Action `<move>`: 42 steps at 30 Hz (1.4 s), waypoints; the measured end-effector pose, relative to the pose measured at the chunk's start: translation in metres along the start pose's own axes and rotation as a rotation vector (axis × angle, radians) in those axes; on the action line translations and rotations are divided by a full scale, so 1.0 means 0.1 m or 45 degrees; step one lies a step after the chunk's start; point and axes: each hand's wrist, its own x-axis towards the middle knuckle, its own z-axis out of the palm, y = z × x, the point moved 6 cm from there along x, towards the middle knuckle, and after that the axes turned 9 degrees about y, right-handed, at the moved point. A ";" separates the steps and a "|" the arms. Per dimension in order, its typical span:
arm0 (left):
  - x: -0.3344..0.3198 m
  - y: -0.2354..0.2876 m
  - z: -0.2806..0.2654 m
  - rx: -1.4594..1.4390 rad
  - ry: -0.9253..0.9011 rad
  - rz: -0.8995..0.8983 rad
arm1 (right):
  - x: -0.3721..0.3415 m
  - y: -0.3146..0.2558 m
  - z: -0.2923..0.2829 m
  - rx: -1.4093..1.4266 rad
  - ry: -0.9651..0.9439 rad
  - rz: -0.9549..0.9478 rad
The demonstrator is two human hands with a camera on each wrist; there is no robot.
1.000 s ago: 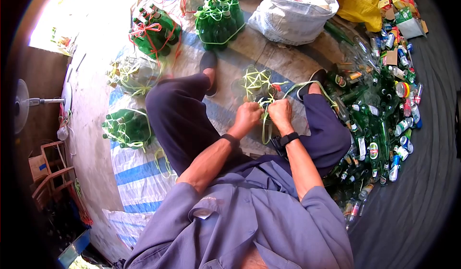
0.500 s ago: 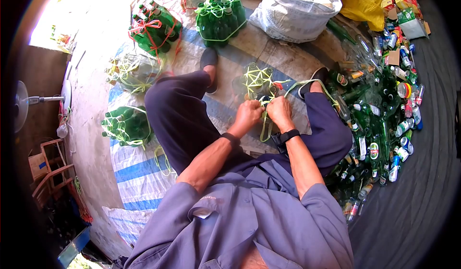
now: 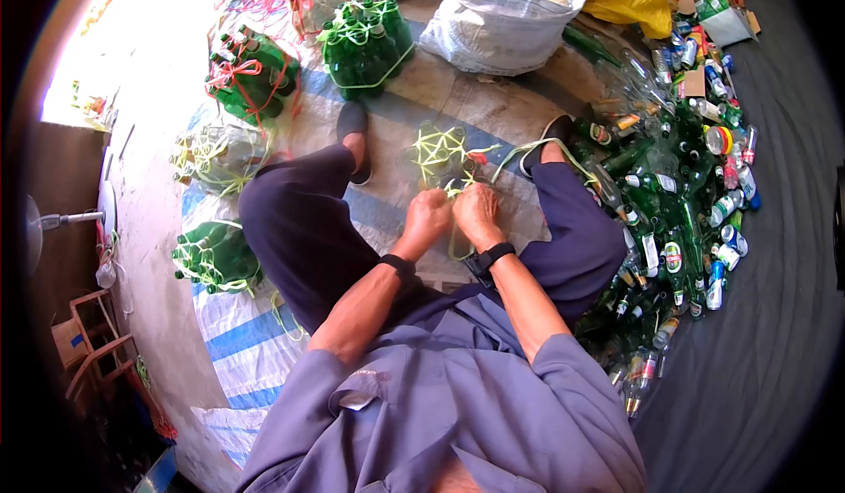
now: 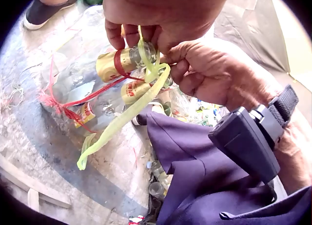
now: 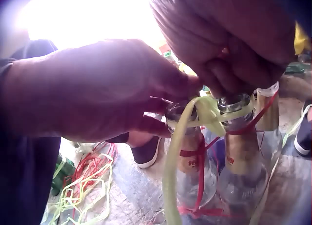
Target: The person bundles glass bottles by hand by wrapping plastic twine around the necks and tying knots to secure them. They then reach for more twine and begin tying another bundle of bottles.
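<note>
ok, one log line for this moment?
left hand: grips yellow-green strap | right hand: grips same strap | clear bottles: standing, strap around necks | red string: around bottles

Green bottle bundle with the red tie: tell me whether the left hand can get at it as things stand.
Probably not without moving: the bundle lies out beyond the bent left leg, and the left hand is occupied at the yellow-green strip.

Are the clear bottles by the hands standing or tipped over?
Standing: the right wrist view shows the clear bottles with necks on top, bodies below.
</note>
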 end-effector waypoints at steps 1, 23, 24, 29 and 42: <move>0.00 -0.03 0.01 0.008 0.020 -0.010 | -0.02 0.00 0.00 -0.006 -0.004 0.009; -0.02 0.15 -0.05 0.087 0.028 0.040 | -0.02 -0.02 -0.01 -0.035 -0.053 -0.004; -0.01 0.13 -0.04 0.083 0.020 0.051 | -0.03 -0.05 -0.02 -0.085 -0.082 -0.001; -0.01 0.11 -0.01 0.126 0.036 0.101 | -0.08 -0.10 -0.06 -0.118 -0.111 -0.032; -0.03 0.04 -0.01 0.140 0.004 0.082 | -0.13 -0.12 -0.05 -0.148 -0.091 -0.084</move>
